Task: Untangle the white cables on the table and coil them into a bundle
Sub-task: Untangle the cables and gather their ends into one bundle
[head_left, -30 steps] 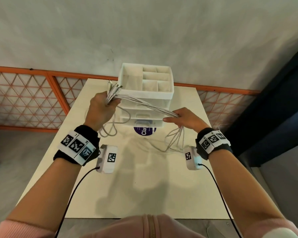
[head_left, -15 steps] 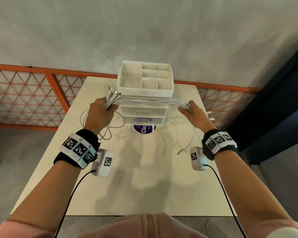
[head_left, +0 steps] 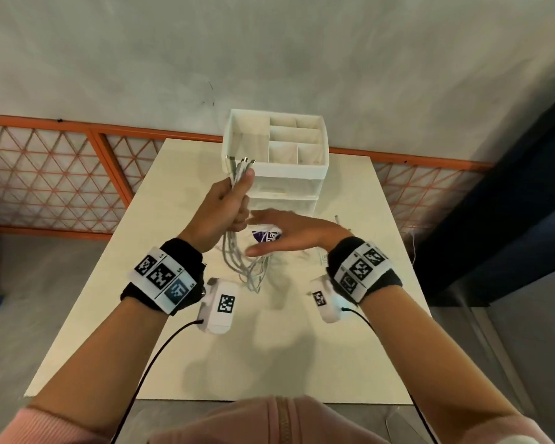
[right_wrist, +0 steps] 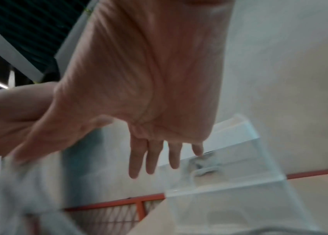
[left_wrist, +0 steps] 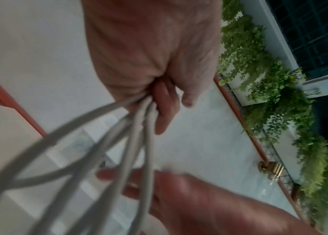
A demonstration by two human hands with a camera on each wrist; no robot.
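My left hand grips a bunch of white cables above the table, plug ends sticking up past the thumb. The rest of the cables hangs below the fist in loose strands down to the table. In the left wrist view the strands run out of my fist toward the camera. My right hand is flat with straight fingers, just right of the hanging strands and holding nothing; the right wrist view shows its spread fingers empty.
A white desk organizer with open compartments and clear drawers stands at the back of the cream table. A purple round sticker lies in front of it. An orange lattice railing and grey wall run behind.
My right hand has let go of the cables' far end and swung left toward the left hand, now open. The stretched cables now hang slack below the left fist, which has shifted right.
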